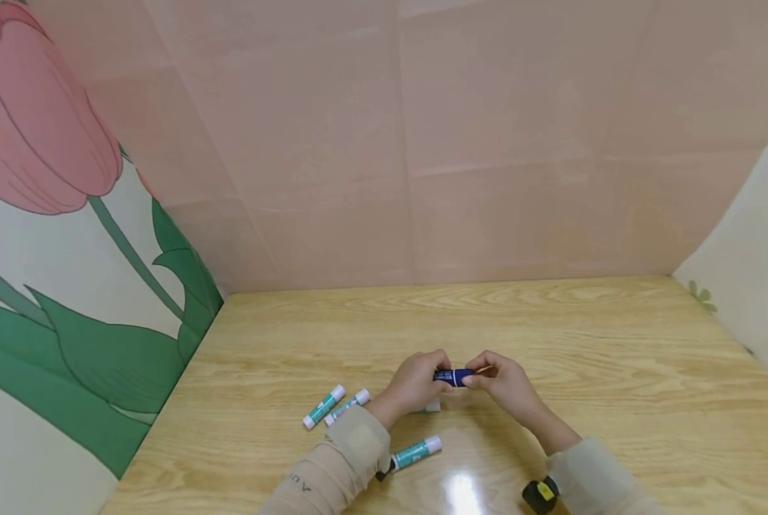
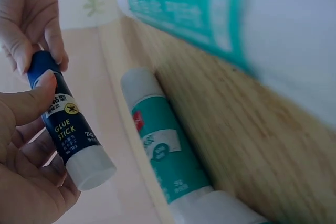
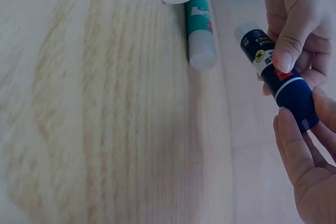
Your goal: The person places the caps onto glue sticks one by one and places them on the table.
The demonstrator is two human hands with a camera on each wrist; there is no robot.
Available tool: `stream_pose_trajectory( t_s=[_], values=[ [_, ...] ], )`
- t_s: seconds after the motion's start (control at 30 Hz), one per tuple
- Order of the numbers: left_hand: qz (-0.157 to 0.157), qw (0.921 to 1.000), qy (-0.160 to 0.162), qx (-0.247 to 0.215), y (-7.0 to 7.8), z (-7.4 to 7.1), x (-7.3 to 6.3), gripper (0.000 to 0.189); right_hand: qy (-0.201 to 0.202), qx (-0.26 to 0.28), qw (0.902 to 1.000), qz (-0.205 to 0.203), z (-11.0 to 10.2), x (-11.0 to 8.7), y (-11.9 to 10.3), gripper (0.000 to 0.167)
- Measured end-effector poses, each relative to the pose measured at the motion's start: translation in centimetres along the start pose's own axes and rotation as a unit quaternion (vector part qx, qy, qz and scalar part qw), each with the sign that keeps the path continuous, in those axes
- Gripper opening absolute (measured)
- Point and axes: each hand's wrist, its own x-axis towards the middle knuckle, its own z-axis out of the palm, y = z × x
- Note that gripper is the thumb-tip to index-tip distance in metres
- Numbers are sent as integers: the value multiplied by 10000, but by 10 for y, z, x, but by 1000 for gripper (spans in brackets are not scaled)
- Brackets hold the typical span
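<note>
A dark blue glue stick (image 1: 453,377) with a white end is held between both hands above the wooden table. My left hand (image 1: 417,383) grips its labelled body, thumb across the label, which reads GLUE STICK in the left wrist view. At the other end my right hand (image 1: 503,385) pinches the blue cap (image 3: 298,103) between thumb and fingers. The cap sits against the body with a thin white line between them in the right wrist view. Close beneath the left hand lies a teal and white glue stick (image 1: 430,406), mostly hidden by that hand.
Two teal and white glue sticks, a left one (image 1: 324,407) and another (image 1: 347,408), lie left of the left forearm. One more teal glue stick (image 1: 416,453) lies between the forearms, near the left wrist camera. A pink backdrop (image 1: 410,143) rises behind the wooden table (image 1: 616,336).
</note>
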Motion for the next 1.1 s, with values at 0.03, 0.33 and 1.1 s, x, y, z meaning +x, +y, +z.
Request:
stream_pose_trajectory(
  t_s=[0.03,0.33,1.1],
  values=[
    [-9,10000,-13,19,0,1,0,19,-26,36,10000,27,0,0,1,15],
    [24,9993,44,363,-4,10,5,20,-172,159,9997,61,-3,0,5,18],
    [-436,9920,-454,1095,-14,12,6,20,-58,-48,10000,25,-5,0,9,18]
  ],
)
